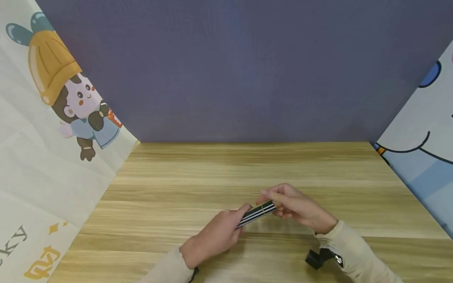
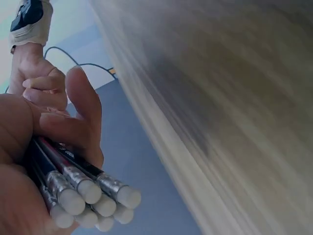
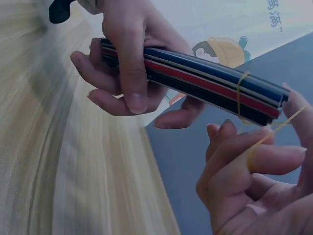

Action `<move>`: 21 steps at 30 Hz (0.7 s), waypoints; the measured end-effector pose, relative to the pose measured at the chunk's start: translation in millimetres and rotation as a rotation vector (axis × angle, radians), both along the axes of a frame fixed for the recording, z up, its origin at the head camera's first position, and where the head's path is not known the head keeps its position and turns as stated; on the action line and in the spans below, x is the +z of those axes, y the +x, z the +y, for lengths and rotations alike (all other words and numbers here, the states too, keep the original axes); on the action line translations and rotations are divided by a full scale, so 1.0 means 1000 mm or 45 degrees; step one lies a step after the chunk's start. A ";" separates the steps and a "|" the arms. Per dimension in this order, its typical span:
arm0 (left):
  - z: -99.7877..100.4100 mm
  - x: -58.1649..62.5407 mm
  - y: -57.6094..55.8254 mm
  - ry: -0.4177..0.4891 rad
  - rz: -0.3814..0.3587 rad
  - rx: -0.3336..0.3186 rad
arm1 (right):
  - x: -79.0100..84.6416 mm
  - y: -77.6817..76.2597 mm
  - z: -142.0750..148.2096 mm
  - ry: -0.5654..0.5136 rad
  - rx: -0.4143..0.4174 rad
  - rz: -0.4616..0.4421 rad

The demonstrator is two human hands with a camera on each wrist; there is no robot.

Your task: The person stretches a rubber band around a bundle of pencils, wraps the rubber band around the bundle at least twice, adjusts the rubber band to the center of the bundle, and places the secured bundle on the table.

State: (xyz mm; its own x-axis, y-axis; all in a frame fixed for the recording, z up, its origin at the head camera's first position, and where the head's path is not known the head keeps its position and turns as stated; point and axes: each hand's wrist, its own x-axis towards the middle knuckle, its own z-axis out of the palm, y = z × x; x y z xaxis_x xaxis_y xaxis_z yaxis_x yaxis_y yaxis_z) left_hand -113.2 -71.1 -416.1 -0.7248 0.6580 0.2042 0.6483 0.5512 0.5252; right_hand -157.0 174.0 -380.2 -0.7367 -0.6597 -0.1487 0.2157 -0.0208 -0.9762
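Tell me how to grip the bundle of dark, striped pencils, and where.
Probably from above, across the bare middle: the long bundle is exposed there, between the left hand at one end and the thin yellow rubber band near the other.

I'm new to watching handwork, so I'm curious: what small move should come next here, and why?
Probably the right hand should loop the stretched yellow band over the nearby end of the pencils: one strand already crosses them, and the left hand grips them, leaving that end uncovered.
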 end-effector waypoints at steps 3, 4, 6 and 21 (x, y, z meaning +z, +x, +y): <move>0.000 0.000 0.000 -0.108 0.117 0.066 | -0.002 -0.002 -0.001 0.071 -0.017 -0.010; 0.000 0.001 0.000 -0.135 0.137 0.085 | -0.001 -0.002 -0.002 0.113 -0.024 0.000; -0.001 0.002 0.000 -0.185 0.159 0.111 | 0.001 0.000 -0.006 0.205 -0.034 0.055; -0.024 0.009 -0.022 0.268 -0.466 0.111 | 0.002 0.015 -0.022 0.370 -0.338 0.677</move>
State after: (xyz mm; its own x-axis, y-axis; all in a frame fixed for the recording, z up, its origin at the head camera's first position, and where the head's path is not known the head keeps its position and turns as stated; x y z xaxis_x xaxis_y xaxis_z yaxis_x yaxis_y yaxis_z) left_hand -135.3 -94.7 -407.2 -0.8253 0.5627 0.0470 0.3545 0.4516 0.8188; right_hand -141.6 152.3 -378.5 -0.8910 -0.4333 0.1357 -0.2734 0.2733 -0.9222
